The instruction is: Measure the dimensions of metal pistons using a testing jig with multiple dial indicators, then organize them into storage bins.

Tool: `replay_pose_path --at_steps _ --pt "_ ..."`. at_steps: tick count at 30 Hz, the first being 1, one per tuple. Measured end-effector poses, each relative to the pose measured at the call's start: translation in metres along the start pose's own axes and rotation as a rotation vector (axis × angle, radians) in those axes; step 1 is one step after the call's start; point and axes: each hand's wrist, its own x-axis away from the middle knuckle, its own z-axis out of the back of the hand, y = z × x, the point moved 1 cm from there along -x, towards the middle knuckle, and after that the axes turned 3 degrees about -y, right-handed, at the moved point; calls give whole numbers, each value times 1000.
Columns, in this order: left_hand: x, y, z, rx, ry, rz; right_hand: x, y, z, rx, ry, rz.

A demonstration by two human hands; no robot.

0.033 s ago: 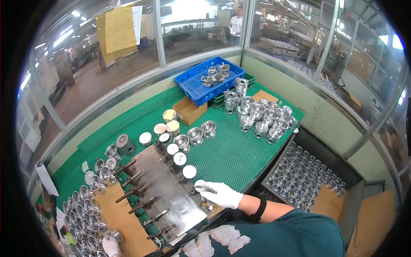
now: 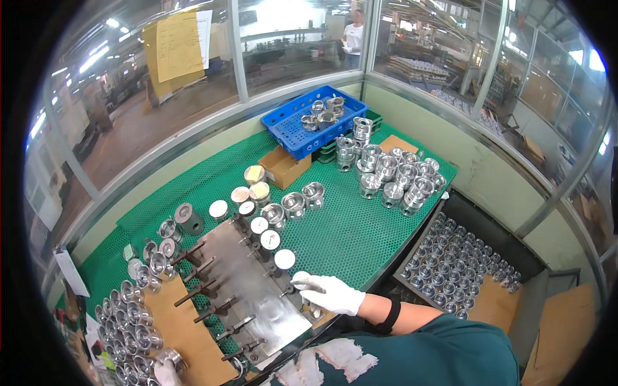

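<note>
My left hand, in a white glove, is at the lower left edge and closed on a shiny metal piston. That piston is beside a crowd of standing pistons. My right hand, also gloved, reaches over the near right corner of a flat metal plate. Its fingers are around a round white dial gauge; the thumb side is partly hidden. More dial gauges line the plate's right side. Dark metal arms stick out along its left side.
Brown cardboard lies left of the plate. On the green mat stand several pistons and a larger group. A blue crate and small carton are at the back. Lower right, a bin holds many pistons.
The piston in my left hand has shifted slightly toward me. My right hand is nearly where it was.
</note>
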Motion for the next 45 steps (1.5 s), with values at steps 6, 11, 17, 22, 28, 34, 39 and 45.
replay_pose_path --at_steps 6,11,17,22,28,34,39,45 --pt "60 61 37 876 -203 -174 -11 -6 -36 92 -283 19" --pt "148 183 37 1236 -456 -123 -29 5 -98 224 -499 313" --pt "141 194 11 469 -948 -549 -26 8 -56 415 -330 390" --pt "136 195 -21 296 -486 -466 -45 21 -59 951 -167 491" --pt "119 230 -66 161 -229 -757 -50 26 -61 833 -108 572" --pt "108 232 -91 172 -41 -829 -26 36 -44 105 -268 -243" --pt "105 238 -90 261 -174 -734 -22 53 -47 -167 -243 -397" --pt "97 236 -94 283 -196 -880 -22 64 -37 143 -299 -273"
